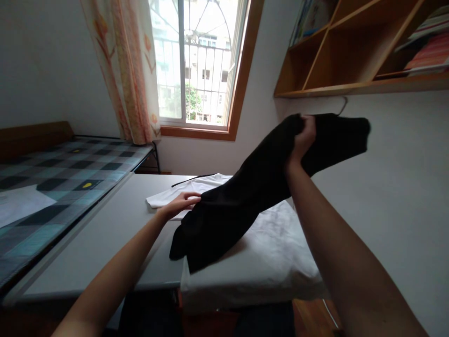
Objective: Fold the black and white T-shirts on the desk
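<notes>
A black garment (245, 187) is stretched at a slant, its upper right end raised off the table and its lower left end hanging near the front edge. My right hand (304, 138) is closed around the upper part, with a short sleeve-like end sticking out beyond it to the right. At the garment's left edge my left hand (182, 204) pinches the cloth between thumb and fingers. Its exact cut cannot be made out. Behind it lies a white garment (163, 200), partly hidden. A pale, wrinkled cloth-covered block (259, 271) sits below the black cloth.
The grey table (105, 252) runs along a bed (101, 154) with a checked cover and a white paper (24, 203) on it. Wooden shelves (351, 51) with books overhang the right side. A curtain (131, 70) hangs beside the window (203, 65).
</notes>
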`<state>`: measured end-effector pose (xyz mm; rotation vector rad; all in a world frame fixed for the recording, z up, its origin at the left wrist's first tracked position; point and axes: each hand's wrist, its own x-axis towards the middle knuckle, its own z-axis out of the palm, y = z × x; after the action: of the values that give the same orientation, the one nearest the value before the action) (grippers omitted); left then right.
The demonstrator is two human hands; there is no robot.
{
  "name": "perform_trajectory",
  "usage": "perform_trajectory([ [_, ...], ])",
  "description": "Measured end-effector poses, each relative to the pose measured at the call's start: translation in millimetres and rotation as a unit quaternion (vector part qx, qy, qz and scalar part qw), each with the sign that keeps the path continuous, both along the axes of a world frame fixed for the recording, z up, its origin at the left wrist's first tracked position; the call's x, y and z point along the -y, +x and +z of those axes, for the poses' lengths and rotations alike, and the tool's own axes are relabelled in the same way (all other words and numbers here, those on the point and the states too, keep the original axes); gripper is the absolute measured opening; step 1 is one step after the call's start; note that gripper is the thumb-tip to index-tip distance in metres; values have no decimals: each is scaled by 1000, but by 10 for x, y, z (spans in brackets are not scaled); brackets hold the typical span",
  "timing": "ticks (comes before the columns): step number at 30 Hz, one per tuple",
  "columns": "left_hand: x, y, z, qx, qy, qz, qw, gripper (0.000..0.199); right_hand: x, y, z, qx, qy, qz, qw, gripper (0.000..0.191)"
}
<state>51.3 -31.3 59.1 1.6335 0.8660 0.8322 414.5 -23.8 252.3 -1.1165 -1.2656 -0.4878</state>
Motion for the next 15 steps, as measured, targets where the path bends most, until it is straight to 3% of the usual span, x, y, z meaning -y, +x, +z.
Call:
perform_trajectory([
  [2,-50,8,-81,-8,76,66,995,52,3,-415,-169,65,-143,58,986,37],
  [3,-80,14,-123,-15,114,100,988,49,8,-589,-306,118,-241,126,955,33],
  [5,-133,33,-212,-58,175,121,975,41,18,-809,-608,209,-441,267,831,35],
  [6,-153,43,-259,-90,202,115,968,37,21,-845,-745,218,-501,289,786,37],
  [7,-170,50,-306,-124,224,107,961,35,22,-833,-861,218,-536,283,765,37],
  [9,-201,38,-398,-197,249,113,941,33,26,-696,-1019,207,-560,223,771,34],
  [12,-266,-78,-513,-317,239,193,897,35,45,-356,-1147,210,-566,134,786,25],
  [15,-354,-267,-584,-414,207,280,841,37,93,-75,-1330,174,-652,86,733,28],
])
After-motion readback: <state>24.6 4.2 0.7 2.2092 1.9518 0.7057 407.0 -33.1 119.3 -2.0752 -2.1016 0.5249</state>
